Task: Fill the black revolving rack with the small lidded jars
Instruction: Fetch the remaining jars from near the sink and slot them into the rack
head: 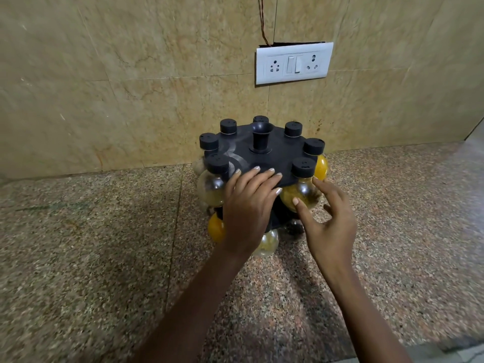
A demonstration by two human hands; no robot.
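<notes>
The black revolving rack (272,153) stands on the speckled desk (104,244), close to the tiled wall (131,74). Seven small jars with black lids sit in the slots of its top disc. The left hand (246,205) rests flat on the front edge of the disc, fingers (264,176) straight and together. The right hand (327,221) touches the front right jar (301,189), its fingers spread and relaxed
</notes>
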